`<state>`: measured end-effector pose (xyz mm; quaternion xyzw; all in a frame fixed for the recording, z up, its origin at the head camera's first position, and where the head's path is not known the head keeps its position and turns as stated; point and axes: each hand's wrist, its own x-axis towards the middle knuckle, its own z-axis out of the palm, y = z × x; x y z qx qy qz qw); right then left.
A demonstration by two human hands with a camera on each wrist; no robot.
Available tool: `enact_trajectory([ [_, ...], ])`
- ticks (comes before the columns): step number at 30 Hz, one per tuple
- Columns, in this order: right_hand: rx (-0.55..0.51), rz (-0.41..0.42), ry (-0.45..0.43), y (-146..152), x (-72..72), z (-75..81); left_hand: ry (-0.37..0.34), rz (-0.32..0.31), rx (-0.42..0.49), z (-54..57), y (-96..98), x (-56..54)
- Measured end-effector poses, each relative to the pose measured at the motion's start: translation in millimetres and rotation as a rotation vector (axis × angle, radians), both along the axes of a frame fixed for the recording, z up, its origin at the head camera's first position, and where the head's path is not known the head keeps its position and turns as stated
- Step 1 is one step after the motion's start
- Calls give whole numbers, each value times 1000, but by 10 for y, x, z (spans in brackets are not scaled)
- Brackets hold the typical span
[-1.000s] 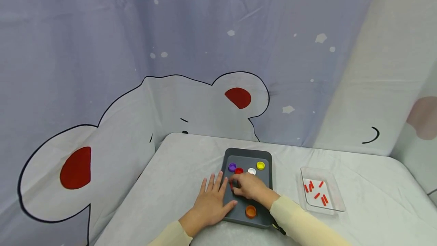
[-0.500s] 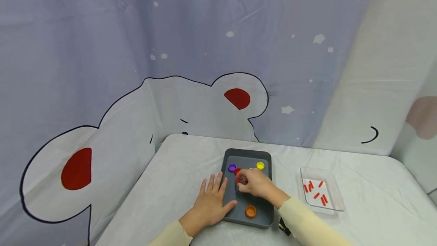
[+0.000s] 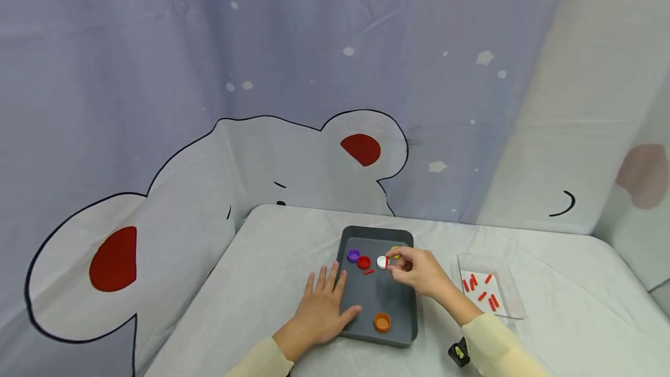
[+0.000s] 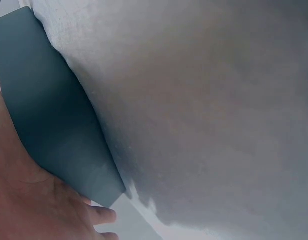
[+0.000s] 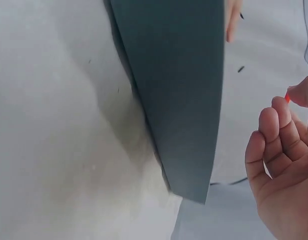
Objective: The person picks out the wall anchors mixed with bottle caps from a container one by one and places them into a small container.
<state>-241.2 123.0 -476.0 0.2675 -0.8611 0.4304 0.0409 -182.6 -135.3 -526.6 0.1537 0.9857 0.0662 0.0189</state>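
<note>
My right hand pinches a small red stick between thumb and index finger, right beside a white cap on the grey tray. In the right wrist view only a sliver of that red stick shows at the fingertips. Just below a red cap lies another red stick. My left hand rests with spread, straight fingers on the tray's left edge. A purple cap sits at upper left; an orange cap is near the front. The yellow cap is partly hidden by my right hand.
A clear plastic box with several red sticks stands right of the tray on the white-covered table. A small black object is by my right sleeve. A printed curtain hangs behind the table.
My right hand has moved from the tray's left side past the red cap, rightward to the white cap. A red stick now shows lying below the red cap. My left hand has stayed put.
</note>
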Motion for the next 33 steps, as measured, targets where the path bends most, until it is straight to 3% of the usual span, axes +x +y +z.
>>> enact_trajectory([
  [19,-55,-154,158,649,188,28,29,-18,28,6,-16,15],
  [33,-5,-290,124,1150,312,68,15,-8,21,25,-9,23],
])
